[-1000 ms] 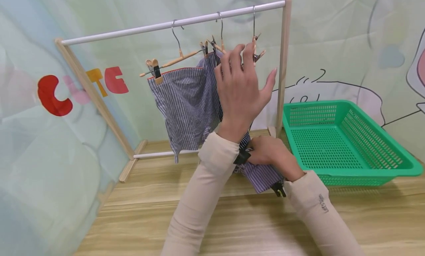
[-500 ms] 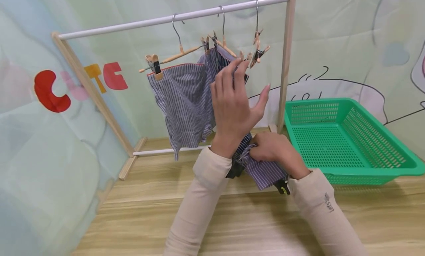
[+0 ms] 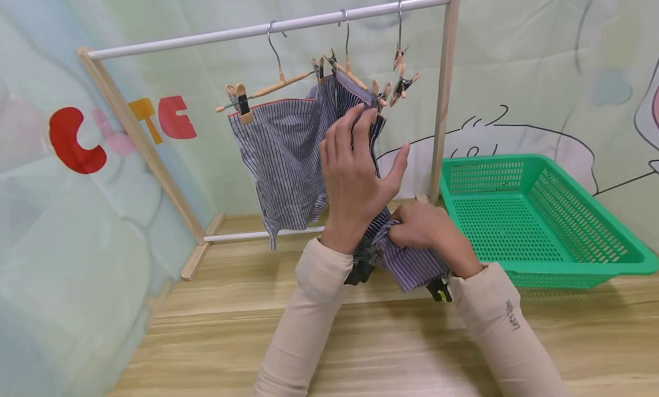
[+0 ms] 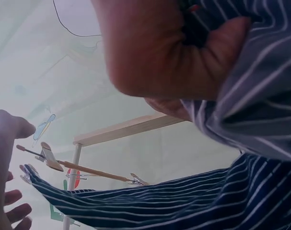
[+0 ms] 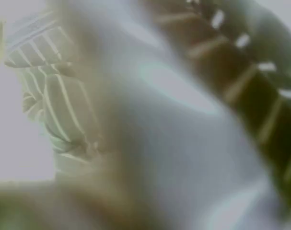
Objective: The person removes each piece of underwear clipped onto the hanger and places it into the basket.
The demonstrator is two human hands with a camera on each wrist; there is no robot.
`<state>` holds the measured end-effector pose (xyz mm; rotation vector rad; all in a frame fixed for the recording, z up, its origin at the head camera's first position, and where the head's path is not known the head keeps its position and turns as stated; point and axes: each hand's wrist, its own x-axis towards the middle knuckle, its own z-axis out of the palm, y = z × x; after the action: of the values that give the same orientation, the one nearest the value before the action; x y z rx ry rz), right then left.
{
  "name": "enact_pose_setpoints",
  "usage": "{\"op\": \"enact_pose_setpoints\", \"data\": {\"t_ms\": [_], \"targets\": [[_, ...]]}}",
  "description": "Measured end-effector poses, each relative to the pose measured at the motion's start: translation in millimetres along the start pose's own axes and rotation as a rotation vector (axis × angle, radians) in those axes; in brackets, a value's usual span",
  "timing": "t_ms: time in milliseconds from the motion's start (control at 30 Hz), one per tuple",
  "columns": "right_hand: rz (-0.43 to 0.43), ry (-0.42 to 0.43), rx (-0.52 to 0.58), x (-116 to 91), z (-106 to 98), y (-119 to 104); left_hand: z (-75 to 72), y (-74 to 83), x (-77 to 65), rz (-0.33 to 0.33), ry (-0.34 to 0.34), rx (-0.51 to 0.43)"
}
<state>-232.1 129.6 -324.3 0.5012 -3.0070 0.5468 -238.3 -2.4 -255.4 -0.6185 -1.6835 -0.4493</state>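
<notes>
On the second hanger, a dark striped pair of shorts or similar garment (image 3: 368, 115) hangs from wooden clips (image 3: 381, 94). My left hand (image 3: 355, 177) is raised in front of it, fingers loosely bent and thumb spread, holding nothing. Lower right, my right hand (image 3: 422, 225) grips bunched purple striped cloth (image 3: 412, 268); dark striped cloth runs up behind the left wrist. In the left wrist view, the right hand (image 4: 150, 52) has the striped cloth in its fingers, and a dark striped panel (image 4: 159, 203) stretches below. The right wrist view is mostly covered by blurred cloth (image 5: 64, 100).
A grey striped garment (image 3: 288, 157) hangs on the left hanger (image 3: 280, 88). A bare clip hanger (image 3: 401, 82) hangs at the right of the rail (image 3: 221, 36). The wooden stand's right post (image 3: 444, 99) rises beside a green basket (image 3: 556, 266) on the wooden table (image 3: 216, 340).
My left hand has come down and slightly left from the hanger clips, uncovering them. The right hand keeps its grip on the cloth and has shifted a little right.
</notes>
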Motion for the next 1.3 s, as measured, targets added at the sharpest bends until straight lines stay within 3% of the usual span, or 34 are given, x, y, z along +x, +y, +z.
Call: {"op": "enact_pose_setpoints", "data": {"t_ms": [467,1000,1300], "targets": [[-0.001,0.048,0.017,1,-4,6,-3.4,-4.9,-10.6,-0.042,0.041,-0.038],[-0.016,0.013,0.076,3,3,3,-6.9,-10.3,-26.1,-0.084,0.033,-0.049],[-0.014,0.026,0.056,1,-1,5,-3.4,-13.2,-26.4,-0.081,0.057,-0.086]]}}
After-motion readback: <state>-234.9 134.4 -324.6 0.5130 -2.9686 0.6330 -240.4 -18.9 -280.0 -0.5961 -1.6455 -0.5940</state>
